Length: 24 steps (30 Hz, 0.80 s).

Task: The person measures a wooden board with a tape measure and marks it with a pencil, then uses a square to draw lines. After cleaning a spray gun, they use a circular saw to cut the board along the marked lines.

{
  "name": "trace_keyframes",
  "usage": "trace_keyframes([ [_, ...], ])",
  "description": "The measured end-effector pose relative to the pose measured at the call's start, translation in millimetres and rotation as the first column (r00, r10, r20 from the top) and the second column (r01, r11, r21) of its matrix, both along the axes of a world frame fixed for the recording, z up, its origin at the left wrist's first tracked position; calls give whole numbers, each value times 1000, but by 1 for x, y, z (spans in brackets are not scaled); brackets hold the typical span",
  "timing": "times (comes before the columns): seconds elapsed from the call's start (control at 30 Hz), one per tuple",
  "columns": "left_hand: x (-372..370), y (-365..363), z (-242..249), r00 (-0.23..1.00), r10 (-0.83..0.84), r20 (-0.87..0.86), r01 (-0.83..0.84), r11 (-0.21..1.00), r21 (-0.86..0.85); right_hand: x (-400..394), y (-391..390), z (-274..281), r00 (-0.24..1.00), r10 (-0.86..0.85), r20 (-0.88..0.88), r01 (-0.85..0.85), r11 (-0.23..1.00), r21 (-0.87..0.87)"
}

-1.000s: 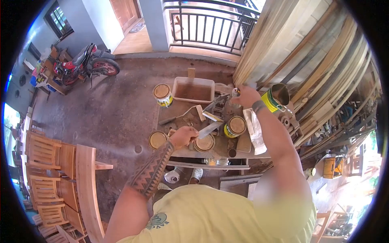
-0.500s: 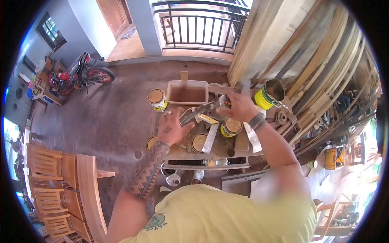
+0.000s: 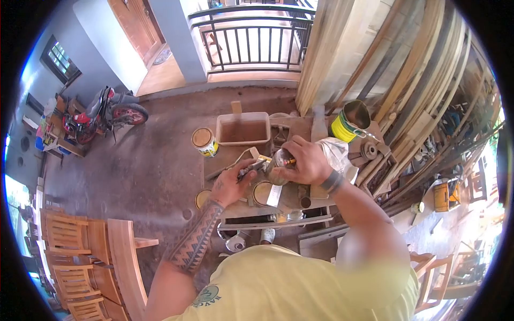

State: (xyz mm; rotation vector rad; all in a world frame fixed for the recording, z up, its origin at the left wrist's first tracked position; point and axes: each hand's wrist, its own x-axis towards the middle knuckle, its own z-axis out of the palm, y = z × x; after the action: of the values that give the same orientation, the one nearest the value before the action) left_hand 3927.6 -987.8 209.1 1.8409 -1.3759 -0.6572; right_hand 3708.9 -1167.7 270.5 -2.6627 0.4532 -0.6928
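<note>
Both my hands meet over a small cluttered workbench (image 3: 300, 206). My right hand (image 3: 306, 160) is clamped on top of the round metal cup (image 3: 277, 170) of a spray gun. My left hand (image 3: 231, 184) grips the gun's dark handle (image 3: 249, 170) from the left side. The gun is held just above a lidded paint can (image 3: 261, 193), on which a flat pale blade (image 3: 274, 196) rests. A crumpled clear plastic bag (image 3: 338, 152) lies just behind my right wrist.
On the bench stand a plastic tub (image 3: 243, 116), a lidded can (image 3: 204, 141), another can (image 3: 202, 198) at the left edge and an open yellow can (image 3: 349, 121). Timber planks (image 3: 407, 69) lean at the right. Wooden chairs (image 3: 80, 251) stand left; a motorcycle (image 3: 107, 109) is parked beyond.
My left hand let go of the flat blade, which now lies on the can, and took the gun's handle. My right hand brought the spray gun from the bench's back to the middle.
</note>
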Motion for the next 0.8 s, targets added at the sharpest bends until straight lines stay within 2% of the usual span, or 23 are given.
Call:
trace_keyframes([
  [0.03, 0, 0, -2, 1000, -10, -6, 10, 999, -38, -1, 1, 0, 1000, 12, 5, -12, 1000, 7],
  [0.13, 4, 4, -1, 992, -49, -114, 59, 995, 78, -6, 3, 1, 999, 42, 21, -42, 999, 18],
  [0.33, 10, 6, -1, 973, -127, -192, 134, 991, 26, -13, 9, 5, 990, 100, 103, -101, 995, 5],
  [0.4, 13, 8, -9, 930, -173, -325, 185, 983, 7, -18, 8, 4, 983, 149, 104, -150, 989, 4],
  [0.43, 12, 10, -9, 920, -223, -323, 257, 964, 65, -16, 12, 14, 952, 231, 203, -234, 972, -10],
  [0.47, 11, 13, -9, 906, -274, -322, 327, 937, 122, -18, 23, 27, 946, 228, 232, -230, 973, -17],
  [0.53, 4, 26, 3, 882, -429, -198, 472, 791, 388, -14, 30, 35, 850, 446, 278, -390, 890, -236],
  [0.57, -5, 33, -1, 870, -459, -182, 492, 833, 252, -13, 41, 47, 851, 431, 300, -394, 901, -180],
  [0.63, -25, 54, -8, 854, -498, -154, 502, 865, -9, -21, 35, 36, 875, 395, 281, -383, 918, -101],
  [0.67, -27, 52, -8, 886, -440, -143, 443, 896, -12, -23, 26, 30, 880, 390, 271, -388, 919, -64],
  [0.7, -25, 49, -9, 920, -368, -131, 371, 929, -8, -28, 18, 22, 919, 305, 250, -328, 943, 55],
  [0.73, -21, 54, -9, 953, -276, -121, 279, 960, 5, -31, 13, 8, 976, 123, 179, -153, 974, 168],
  [0.8, -11, 39, 13, 943, -323, -78, 332, 932, 145, -36, 0, -9, 987, -36, 156, 4, 980, 199],
])
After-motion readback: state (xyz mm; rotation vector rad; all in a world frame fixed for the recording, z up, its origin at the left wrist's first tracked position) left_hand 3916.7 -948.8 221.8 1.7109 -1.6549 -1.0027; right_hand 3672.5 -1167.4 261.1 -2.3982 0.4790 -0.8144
